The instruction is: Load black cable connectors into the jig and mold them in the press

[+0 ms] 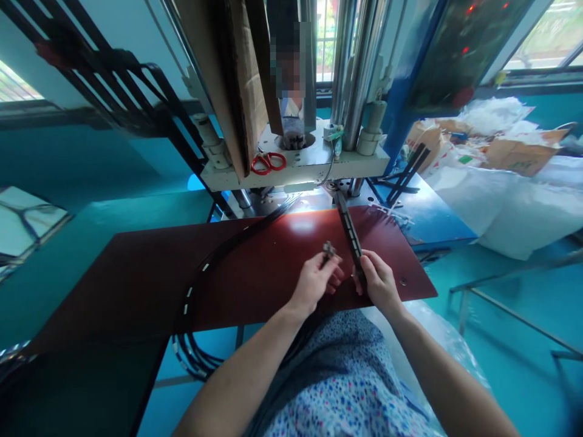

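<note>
With handling apparently in hand, a small metal part [328, 247] is pinched by the fingers of the left hand [314, 280] and a dark strip [348, 226] gripped by the right hand [381, 280] over the worktop [255, 279], steady control seemingly being called for next.

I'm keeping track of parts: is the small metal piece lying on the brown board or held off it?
Held off it: the small metal piece is pinched in the left hand, above the brown board.
</note>
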